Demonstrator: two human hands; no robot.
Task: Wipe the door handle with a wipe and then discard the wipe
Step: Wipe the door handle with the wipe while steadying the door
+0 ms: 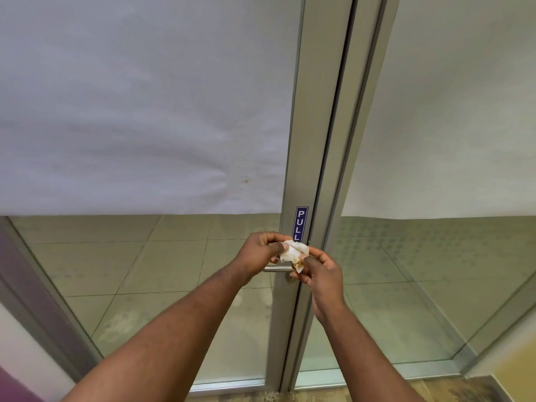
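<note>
A crumpled white wipe (293, 250) with brown stains is held between both hands in front of the door. My left hand (258, 253) pinches its left side. My right hand (320, 271) grips its lower right corner. Just below and behind the wipe, the silver lever door handle (277, 268) juts left from the aluminium door stile (307, 158), partly hidden by my hands. Neither hand touches the handle as far as I can see.
A blue PULL sign (301, 223) is stuck on the stile above the handle. Glass door panels (145, 111) left and right are frosted white above and transparent below, showing a tiled floor (174, 256) beyond. A metal threshold (229, 385) runs along the bottom.
</note>
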